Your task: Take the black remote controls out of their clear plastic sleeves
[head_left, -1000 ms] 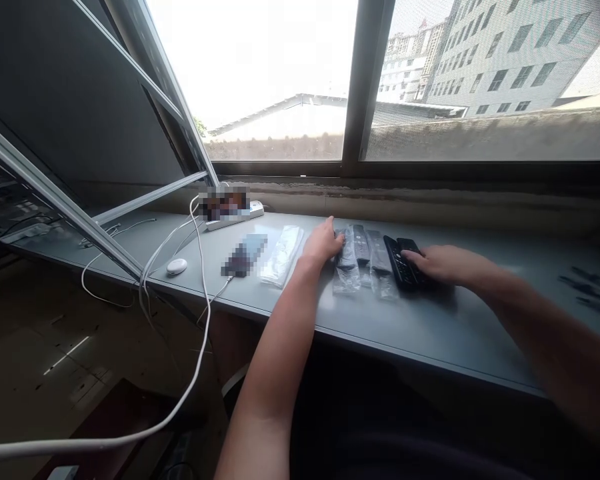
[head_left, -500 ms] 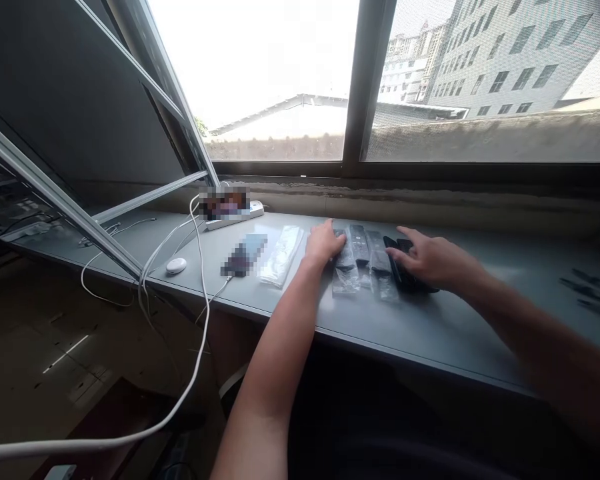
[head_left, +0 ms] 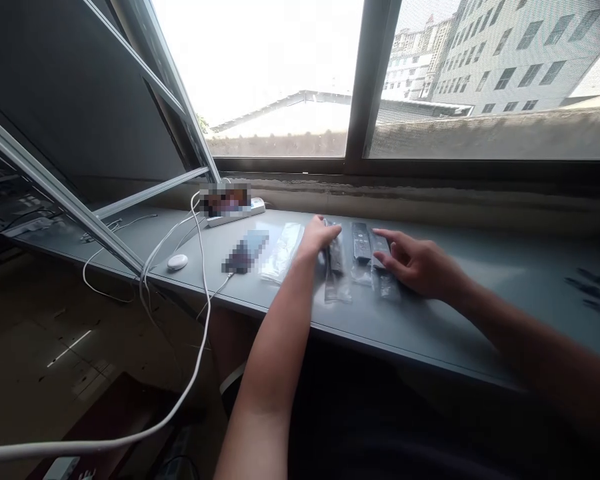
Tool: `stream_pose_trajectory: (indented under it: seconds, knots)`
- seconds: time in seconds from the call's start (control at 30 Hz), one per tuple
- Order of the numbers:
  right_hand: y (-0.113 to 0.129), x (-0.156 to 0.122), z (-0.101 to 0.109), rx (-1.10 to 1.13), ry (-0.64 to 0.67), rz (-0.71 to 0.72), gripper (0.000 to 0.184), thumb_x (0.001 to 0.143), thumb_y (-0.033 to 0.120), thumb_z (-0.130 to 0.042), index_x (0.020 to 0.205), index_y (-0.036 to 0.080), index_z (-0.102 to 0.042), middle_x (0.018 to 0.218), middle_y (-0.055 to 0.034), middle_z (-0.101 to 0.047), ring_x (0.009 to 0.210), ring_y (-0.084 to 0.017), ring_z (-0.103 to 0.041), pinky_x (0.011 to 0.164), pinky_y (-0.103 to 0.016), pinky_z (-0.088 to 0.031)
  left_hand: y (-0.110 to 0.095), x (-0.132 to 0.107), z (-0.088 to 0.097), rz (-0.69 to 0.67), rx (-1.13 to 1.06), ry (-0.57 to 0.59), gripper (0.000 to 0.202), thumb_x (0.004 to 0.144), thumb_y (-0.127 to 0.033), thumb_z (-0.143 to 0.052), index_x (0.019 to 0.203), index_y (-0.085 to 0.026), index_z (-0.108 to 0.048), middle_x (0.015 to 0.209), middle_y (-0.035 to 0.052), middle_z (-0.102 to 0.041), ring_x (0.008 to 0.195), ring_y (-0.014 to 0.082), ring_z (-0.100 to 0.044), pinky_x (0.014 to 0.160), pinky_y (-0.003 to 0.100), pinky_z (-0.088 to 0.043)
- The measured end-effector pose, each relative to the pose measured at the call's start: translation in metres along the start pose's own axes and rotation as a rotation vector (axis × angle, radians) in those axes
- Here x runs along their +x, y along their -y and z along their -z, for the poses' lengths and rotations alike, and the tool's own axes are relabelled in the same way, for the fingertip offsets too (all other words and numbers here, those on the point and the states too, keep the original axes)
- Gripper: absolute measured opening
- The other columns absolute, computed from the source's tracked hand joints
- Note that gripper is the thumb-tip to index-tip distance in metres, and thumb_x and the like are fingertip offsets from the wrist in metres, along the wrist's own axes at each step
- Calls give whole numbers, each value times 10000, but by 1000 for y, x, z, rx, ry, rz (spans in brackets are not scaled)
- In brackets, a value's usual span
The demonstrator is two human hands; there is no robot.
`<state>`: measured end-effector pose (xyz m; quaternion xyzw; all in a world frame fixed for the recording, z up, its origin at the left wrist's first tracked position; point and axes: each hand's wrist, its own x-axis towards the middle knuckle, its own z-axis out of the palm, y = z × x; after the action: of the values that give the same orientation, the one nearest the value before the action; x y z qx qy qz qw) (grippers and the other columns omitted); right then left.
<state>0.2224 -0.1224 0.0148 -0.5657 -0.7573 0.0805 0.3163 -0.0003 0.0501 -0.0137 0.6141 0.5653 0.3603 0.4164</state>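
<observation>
My left hand (head_left: 319, 236) grips the upper end of a remote control in a clear plastic bag (head_left: 336, 261), its thumb lying across the top. To its right, a second bagged remote control (head_left: 361, 244) lies flat with its buttons up. My right hand (head_left: 414, 261) hovers over or touches a third bagged remote control (head_left: 381, 259); thumb and index finger are apart at its right side, and the other fingers are curled. A stack of clear plastic bags (head_left: 283, 252) lies just left of my left hand.
A blurred-out phone-like device (head_left: 245, 252) with a cable lies farther left, near a white round object (head_left: 177, 262). A power strip (head_left: 236, 212) sits by the window wall. A white cable (head_left: 203, 333) hangs across the desk edge. Dark thin items (head_left: 593, 290) lie far right. A metal frame (head_left: 115, 243) leans at left.
My left hand has shifted slightly left with the leftmost bagged remote, widening the gap beside it. My right hand has moved left; the black items seen beneath it earlier no longer show.
</observation>
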Motion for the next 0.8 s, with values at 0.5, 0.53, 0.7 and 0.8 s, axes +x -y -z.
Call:
stream_pose_trajectory:
  seconds: [0.5, 0.53, 0.7, 0.8]
  knots:
    - [28, 6, -2, 1169, 288, -596, 476, 1069, 657, -701, 1193, 223, -852, 1063, -168, -871, 946, -370, -852, 913, -564, -755, -32, -35, -9, -116, -610, 662, 348, 928, -412, -967, 1033, -153, -760, 996, 72, -779, 905, 150, -735, 967, 315, -607]
    - [27, 6, -1, 1201, 307, -642, 394, 1060, 581, -747, 1201, 229, -854, 1021, -144, -855, 855, -326, -824, 833, -512, -763, -32, -36, -10, -103, -586, 666, 399, 939, -494, -956, 1019, -155, -761, 963, 68, -770, 866, 149, -724, 915, 309, -602]
    - [25, 2, -1, 1456, 335, -773, 186, 1063, 261, -769, 1224, 198, -837, 878, -49, -721, 618, -153, -626, 511, -239, -620, -34, -38, -13, -6, -492, 557, 474, 1041, -665, -765, 963, -198, -738, 860, 47, -734, 776, 155, -695, 699, 269, -504]
    - [27, 1, -2, 1511, 349, -753, 155, 1083, 208, -757, 1218, 156, -813, 876, -48, -705, 617, -125, -621, 510, -184, -597, -33, -36, -14, 27, -493, 584, 480, 1044, -673, -721, 937, -204, -708, 848, 49, -728, 750, 162, -677, 675, 276, -474]
